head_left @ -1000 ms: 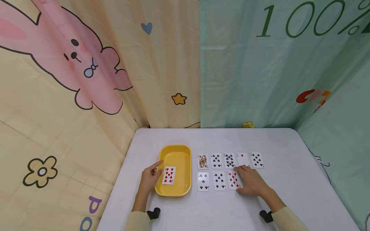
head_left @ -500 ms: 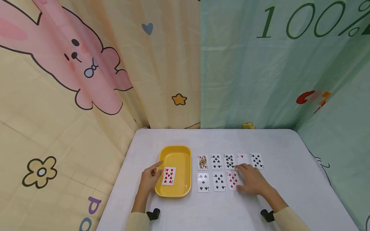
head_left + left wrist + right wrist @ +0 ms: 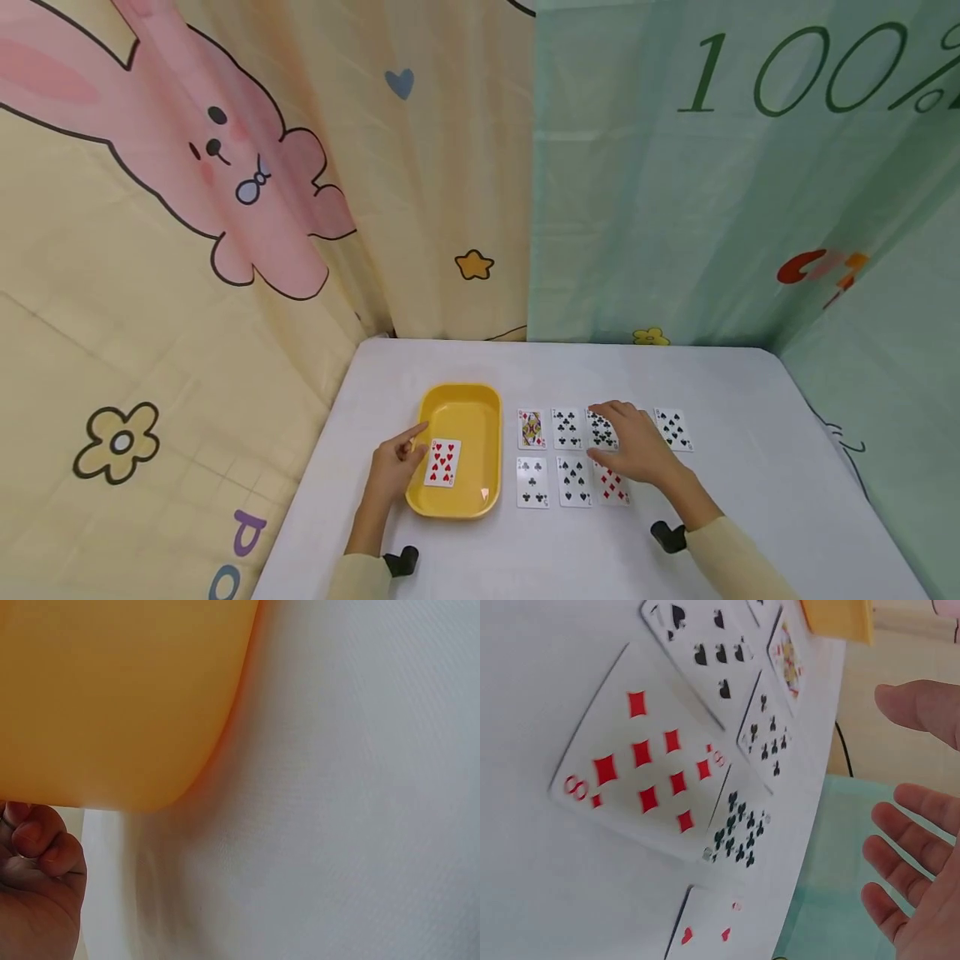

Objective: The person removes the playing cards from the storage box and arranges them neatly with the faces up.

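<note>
My left hand [image 3: 390,471] holds the left rim of a yellow tray [image 3: 480,502], thumb on the inner side; in the left wrist view its fingers [image 3: 52,847] curl at the tray's edge. A ten-like hearts card [image 3: 442,462] lies face up in the tray. My right hand [image 3: 637,442] hovers over the playing cards with fingers spread and nothing between them. Below it are the eight of diamonds [image 3: 649,761], a clubs card [image 3: 739,829] and the two-pip hearts card [image 3: 705,926], which the hand hides in the head view.
Face-up cards lie in two rows right of the tray, among them a diamond court card [image 3: 532,429], a spades card [image 3: 574,482] and another black card [image 3: 673,430] at the far right. Printed curtains [image 3: 450,167] stand behind the white table [image 3: 750,467].
My right hand has moved left and farther back, away from the right edge of the eight of diamonds. The left hand keeps its place at the tray. The head view has shifted slightly.
</note>
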Action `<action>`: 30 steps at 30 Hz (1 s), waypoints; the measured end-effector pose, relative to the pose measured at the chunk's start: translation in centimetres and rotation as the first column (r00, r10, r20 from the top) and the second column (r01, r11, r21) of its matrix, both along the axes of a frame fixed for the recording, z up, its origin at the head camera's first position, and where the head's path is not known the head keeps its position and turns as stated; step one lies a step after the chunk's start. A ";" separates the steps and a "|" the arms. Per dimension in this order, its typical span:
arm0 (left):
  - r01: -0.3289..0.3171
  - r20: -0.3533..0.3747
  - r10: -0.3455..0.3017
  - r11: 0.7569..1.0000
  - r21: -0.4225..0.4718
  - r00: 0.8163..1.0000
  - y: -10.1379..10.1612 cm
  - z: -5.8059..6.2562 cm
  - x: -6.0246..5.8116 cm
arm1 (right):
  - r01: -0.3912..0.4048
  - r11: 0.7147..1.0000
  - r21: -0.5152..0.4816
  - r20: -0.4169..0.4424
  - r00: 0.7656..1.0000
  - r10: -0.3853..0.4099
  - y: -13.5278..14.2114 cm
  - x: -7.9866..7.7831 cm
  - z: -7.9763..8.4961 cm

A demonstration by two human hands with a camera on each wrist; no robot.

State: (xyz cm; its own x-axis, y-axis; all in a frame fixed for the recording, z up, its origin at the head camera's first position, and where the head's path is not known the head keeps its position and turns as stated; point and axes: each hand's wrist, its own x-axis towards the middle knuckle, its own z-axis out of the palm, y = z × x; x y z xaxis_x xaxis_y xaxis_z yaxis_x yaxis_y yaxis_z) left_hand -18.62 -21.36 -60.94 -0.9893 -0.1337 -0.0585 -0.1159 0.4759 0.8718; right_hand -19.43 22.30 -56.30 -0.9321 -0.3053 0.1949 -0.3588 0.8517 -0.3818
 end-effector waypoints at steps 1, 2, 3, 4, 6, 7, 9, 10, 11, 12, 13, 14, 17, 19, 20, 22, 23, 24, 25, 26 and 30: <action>-0.002 0.001 0.002 1.000 0.004 1.000 0.0 0.0 0.0 | -0.014 1.000 -0.003 -0.005 1.000 0.014 -0.5 -0.2 0.3; -0.002 0.002 0.002 1.000 0.006 1.000 0.0 -0.1 0.0 | -0.024 1.000 -0.001 -0.005 1.000 0.024 -1.0 -0.5 0.5; -0.001 0.005 0.001 1.000 0.008 1.000 0.0 -0.1 0.0 | -0.039 0.999 0.001 -0.011 0.999 0.039 -1.5 -0.7 0.8; -0.002 0.008 0.002 1.000 0.012 1.000 0.0 -0.2 0.0 | -0.051 0.999 0.010 -0.014 0.999 0.051 -2.0 -1.0 0.9; -0.003 0.013 0.003 1.000 0.019 1.000 0.0 -0.3 0.0 | -0.077 0.997 0.012 -0.012 0.997 0.077 -3.1 -1.5 1.4; -0.003 0.017 0.003 1.000 0.022 1.000 0.1 -0.3 0.0 | -0.086 0.996 0.017 -0.012 0.996 0.087 -3.7 -1.8 1.6; -0.005 0.016 0.004 1.000 0.022 1.000 0.1 -0.3 0.1 | -0.105 0.994 0.014 -0.006 0.994 0.105 -4.9 -2.2 2.0; -0.008 0.014 0.008 1.000 0.024 1.000 0.1 -0.3 0.1 | -0.111 0.994 0.012 0.000 0.994 0.111 -5.5 -2.4 2.2; -0.009 0.010 0.009 1.000 0.022 1.000 0.1 -0.3 0.1 | -0.116 0.993 0.007 0.008 0.993 0.116 -6.1 -2.5 2.3; -0.010 0.006 0.010 1.000 0.019 1.000 0.0 -0.3 0.1 | -0.118 0.993 0.011 0.012 0.993 0.118 -6.8 -2.6 2.4; -0.011 0.002 0.011 1.000 0.019 1.000 0.0 -0.2 0.1 | -0.124 0.992 0.009 0.017 0.992 0.124 -7.4 -2.8 2.5; -0.012 -0.003 0.012 1.000 0.018 1.000 0.0 -0.2 0.1 | -0.129 0.992 0.010 0.020 0.991 0.129 -8.1 -2.9 2.6; -0.007 -0.013 0.007 1.000 0.020 1.000 0.0 -0.1 0.1 | -0.151 0.989 0.001 0.025 0.988 0.151 -9.7 -3.1 2.7; -0.005 -0.017 0.005 1.000 0.023 1.000 0.0 0.0 0.1 | -0.171 0.985 -0.007 0.024 0.985 0.171 -10.6 -3.3 2.8; -0.004 -0.018 0.005 1.000 0.023 1.000 0.1 0.0 0.1 | -0.177 0.984 -0.007 0.025 0.984 0.178 -11.0 -3.4 2.7; -0.004 -0.018 0.004 1.000 0.019 1.000 0.1 0.0 0.1 | -0.193 0.981 -0.016 0.035 0.980 0.194 -11.9 -3.6 2.6; -0.007 -0.017 0.007 1.000 0.017 1.000 0.1 0.0 0.1 | -0.202 0.979 -0.016 0.038 0.978 0.203 -12.3 -3.7 2.5; -0.010 -0.013 0.010 1.000 0.014 1.000 0.1 0.0 0.1 | -0.207 0.978 -0.012 0.050 0.977 0.207 -12.7 -3.8 2.4; -0.012 -0.010 0.012 1.000 0.012 1.000 0.1 0.0 0.1 | -0.213 0.977 -0.019 0.063 0.975 0.214 -13.1 -3.8 2.3; -0.014 -0.007 0.014 1.000 0.009 1.000 0.1 0.0 0.1 | -0.218 0.976 -0.014 0.076 0.973 0.219 -13.5 -3.9 2.2; -0.020 0.007 0.020 1.000 0.013 1.000 0.0 0.0 0.2 | -0.255 0.967 -0.005 0.116 0.960 0.254 -15.1 -4.1 1.8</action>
State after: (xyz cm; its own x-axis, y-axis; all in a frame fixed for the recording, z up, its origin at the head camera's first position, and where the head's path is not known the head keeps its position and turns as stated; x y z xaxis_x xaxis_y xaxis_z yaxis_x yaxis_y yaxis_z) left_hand -18.46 -21.35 -60.96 -0.9860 -0.1527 -0.0669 -0.1310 0.4618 0.8773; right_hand -23.55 7.20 -54.50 -0.8393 -0.5366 0.0870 -0.5185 0.7421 -0.4247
